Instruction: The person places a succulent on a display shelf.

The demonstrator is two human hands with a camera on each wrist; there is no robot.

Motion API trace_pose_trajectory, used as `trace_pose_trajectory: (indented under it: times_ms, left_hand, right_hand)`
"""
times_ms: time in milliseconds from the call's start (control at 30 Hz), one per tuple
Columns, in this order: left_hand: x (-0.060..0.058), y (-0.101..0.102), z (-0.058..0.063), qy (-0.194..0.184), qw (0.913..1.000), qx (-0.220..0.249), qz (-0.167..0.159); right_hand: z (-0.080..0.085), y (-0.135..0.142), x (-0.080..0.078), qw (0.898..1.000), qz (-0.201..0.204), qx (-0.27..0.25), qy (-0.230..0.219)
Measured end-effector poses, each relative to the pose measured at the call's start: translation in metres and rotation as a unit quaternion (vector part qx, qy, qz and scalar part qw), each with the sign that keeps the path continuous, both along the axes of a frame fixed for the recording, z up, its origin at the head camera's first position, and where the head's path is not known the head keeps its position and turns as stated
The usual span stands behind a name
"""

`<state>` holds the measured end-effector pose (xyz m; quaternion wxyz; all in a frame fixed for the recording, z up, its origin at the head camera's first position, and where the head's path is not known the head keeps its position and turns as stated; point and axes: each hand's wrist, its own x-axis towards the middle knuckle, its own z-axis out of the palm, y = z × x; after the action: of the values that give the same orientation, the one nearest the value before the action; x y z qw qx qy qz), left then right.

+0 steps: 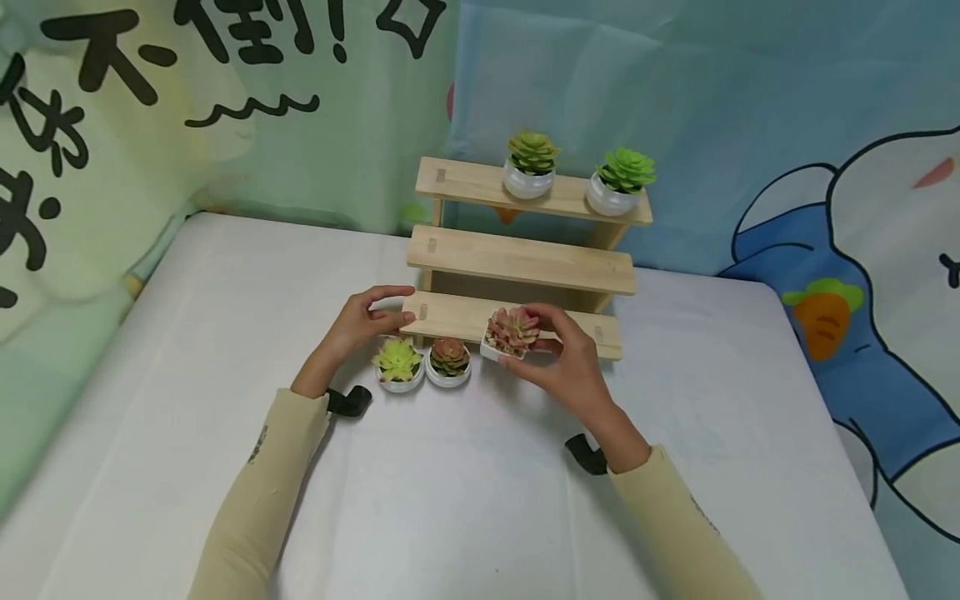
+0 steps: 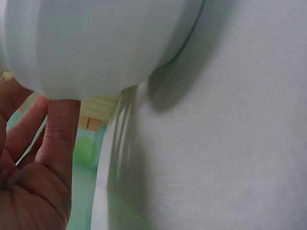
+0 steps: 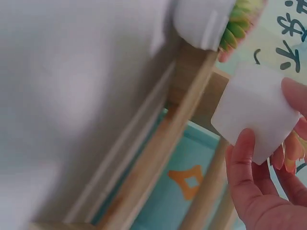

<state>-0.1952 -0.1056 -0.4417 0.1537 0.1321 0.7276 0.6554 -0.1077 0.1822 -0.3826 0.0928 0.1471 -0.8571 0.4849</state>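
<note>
My right hand (image 1: 567, 367) grips a pink succulent (image 1: 513, 328) in a small white square pot (image 3: 254, 112), held at the front of the lowest step of a wooden three-step stand (image 1: 517, 260). In the right wrist view, fingers and thumb lie against the pot's sides. The left hand (image 1: 363, 322) touches the left end of that lowest step with thumb and fingers extended. Just in front of it, a yellow-green succulent (image 1: 397, 360) and a reddish-brown succulent (image 1: 449, 357) sit side by side in round white pots on the table. One white pot (image 2: 96, 43) partly hides the left fingers in the left wrist view.
Two green succulents (image 1: 533, 153) (image 1: 627, 171) in round white pots stand on the top step. White cloth covers the table (image 1: 450, 500). Behind the stand hangs a printed backdrop (image 1: 720, 100) with lettering and a rabbit figure.
</note>
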Motion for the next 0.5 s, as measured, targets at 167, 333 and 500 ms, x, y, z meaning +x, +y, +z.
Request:
trace_pose_trajectory:
  times_ms: [167, 333, 500]
  left_hand:
    - [-0.001, -0.001, 0.000, 0.003, 0.9999, 0.012, 0.003]
    - [-0.002, -0.001, -0.001, 0.010, 0.9997, 0.021, -0.003]
    - [-0.002, -0.002, -0.002, 0.007, 0.9995, 0.029, -0.001]
  right_hand:
    - [0.018, -0.009, -0.022, 0.999, 0.001, -0.003, 0.040]
    - [0.033, -0.018, -0.041, 0.998, -0.005, -0.026, 0.055]
    - [0.045, -0.028, -0.059, 0.996, -0.012, -0.041, 0.081]
